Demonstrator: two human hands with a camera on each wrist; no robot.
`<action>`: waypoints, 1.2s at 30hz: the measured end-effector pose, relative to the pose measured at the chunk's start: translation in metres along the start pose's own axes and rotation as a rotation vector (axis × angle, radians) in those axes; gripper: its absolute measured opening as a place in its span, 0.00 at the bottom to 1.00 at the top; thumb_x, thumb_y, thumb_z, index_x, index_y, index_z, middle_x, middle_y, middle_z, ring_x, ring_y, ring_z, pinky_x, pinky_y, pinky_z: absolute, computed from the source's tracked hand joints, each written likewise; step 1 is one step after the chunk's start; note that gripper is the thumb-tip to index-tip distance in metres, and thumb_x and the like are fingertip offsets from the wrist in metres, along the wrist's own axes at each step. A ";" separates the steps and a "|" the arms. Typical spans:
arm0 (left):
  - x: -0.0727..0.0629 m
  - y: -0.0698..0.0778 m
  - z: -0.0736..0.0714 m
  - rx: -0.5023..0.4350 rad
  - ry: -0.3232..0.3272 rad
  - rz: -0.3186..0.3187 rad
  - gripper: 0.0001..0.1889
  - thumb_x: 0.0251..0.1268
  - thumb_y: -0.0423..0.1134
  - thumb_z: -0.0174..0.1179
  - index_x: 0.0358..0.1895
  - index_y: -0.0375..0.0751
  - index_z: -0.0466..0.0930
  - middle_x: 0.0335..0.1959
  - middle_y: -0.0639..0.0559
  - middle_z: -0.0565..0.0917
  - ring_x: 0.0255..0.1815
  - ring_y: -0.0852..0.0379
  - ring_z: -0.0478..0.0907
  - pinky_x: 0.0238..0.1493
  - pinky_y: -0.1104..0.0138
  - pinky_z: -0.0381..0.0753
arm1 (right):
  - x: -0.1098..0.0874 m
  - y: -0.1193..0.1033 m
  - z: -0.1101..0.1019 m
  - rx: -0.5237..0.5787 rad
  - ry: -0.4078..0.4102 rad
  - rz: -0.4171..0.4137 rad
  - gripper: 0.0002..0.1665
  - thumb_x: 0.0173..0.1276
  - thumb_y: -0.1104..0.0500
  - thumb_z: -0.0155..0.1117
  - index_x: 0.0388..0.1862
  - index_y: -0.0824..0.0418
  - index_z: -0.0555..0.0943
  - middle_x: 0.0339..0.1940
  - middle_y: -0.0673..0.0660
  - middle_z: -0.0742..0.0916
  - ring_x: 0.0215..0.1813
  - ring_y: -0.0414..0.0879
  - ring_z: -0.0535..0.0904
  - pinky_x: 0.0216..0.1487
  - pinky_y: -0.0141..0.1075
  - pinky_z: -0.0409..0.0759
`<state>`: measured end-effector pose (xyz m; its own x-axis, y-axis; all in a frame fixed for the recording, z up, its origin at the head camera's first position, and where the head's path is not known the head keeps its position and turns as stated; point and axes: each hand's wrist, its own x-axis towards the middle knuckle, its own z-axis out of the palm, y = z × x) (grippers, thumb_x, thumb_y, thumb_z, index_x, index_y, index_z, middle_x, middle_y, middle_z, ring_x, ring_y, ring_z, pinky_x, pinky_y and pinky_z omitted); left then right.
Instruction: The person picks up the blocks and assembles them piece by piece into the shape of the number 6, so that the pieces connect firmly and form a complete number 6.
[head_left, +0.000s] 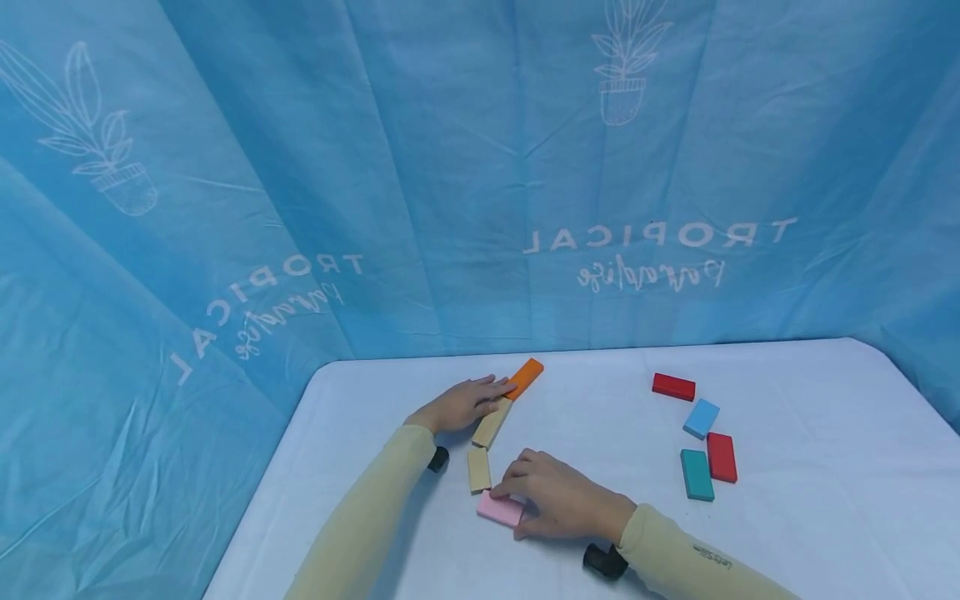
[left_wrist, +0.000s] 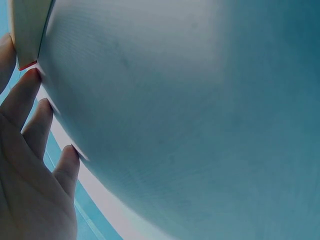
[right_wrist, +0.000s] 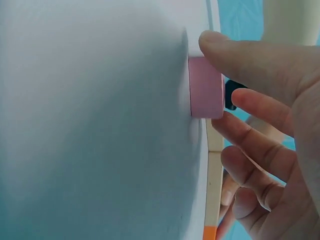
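- The right hand (head_left: 561, 497) pinched the pink block (head_left: 498, 509) by its ends, thumb on one and a fingertip on the other, at the near end of a bent row on the desk (head_left: 600, 433).
- The left hand (head_left: 457, 405) lay with fingers extended, touching the orange block (head_left: 527, 377) and the far wooden block (head_left: 491, 426); light pressure there seemed best, enough to steady them without shoving.
- The pink block sat just beside the near wooden block (head_left: 478, 472); whether they touched could not be told.
- Its angle probably mattered most: small turns from the wrist looked safer than a push, which could have knocked the row askew.
- A good release would have meant parting thumb and finger evenly, dragging neither end.
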<state>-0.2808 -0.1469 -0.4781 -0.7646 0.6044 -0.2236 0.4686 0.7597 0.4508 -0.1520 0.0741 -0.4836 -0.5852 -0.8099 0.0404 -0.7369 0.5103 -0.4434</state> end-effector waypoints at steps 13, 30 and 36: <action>0.000 0.000 0.000 0.006 0.000 -0.001 0.27 0.81 0.48 0.48 0.79 0.58 0.61 0.79 0.57 0.61 0.80 0.49 0.54 0.76 0.46 0.56 | -0.029 0.011 -0.015 0.070 0.087 0.168 0.33 0.59 0.44 0.78 0.64 0.46 0.82 0.57 0.43 0.83 0.61 0.42 0.74 0.61 0.44 0.79; -0.001 0.000 -0.001 0.005 0.003 0.020 0.27 0.81 0.46 0.48 0.79 0.56 0.60 0.79 0.56 0.62 0.81 0.51 0.52 0.78 0.49 0.53 | -0.093 0.029 -0.039 0.045 0.283 0.367 0.35 0.55 0.44 0.81 0.61 0.49 0.83 0.55 0.47 0.83 0.59 0.48 0.76 0.53 0.48 0.84; -0.001 0.000 -0.001 0.009 -0.003 0.024 0.27 0.82 0.46 0.48 0.79 0.56 0.60 0.79 0.56 0.61 0.81 0.50 0.53 0.78 0.49 0.53 | -0.117 0.036 -0.045 0.016 0.364 0.425 0.35 0.52 0.47 0.83 0.60 0.50 0.83 0.55 0.49 0.83 0.58 0.49 0.76 0.51 0.48 0.85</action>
<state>-0.2805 -0.1474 -0.4769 -0.7518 0.6233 -0.2152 0.4909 0.7469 0.4485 -0.1253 0.2006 -0.4641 -0.9107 -0.3808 0.1602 -0.4074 0.7633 -0.5015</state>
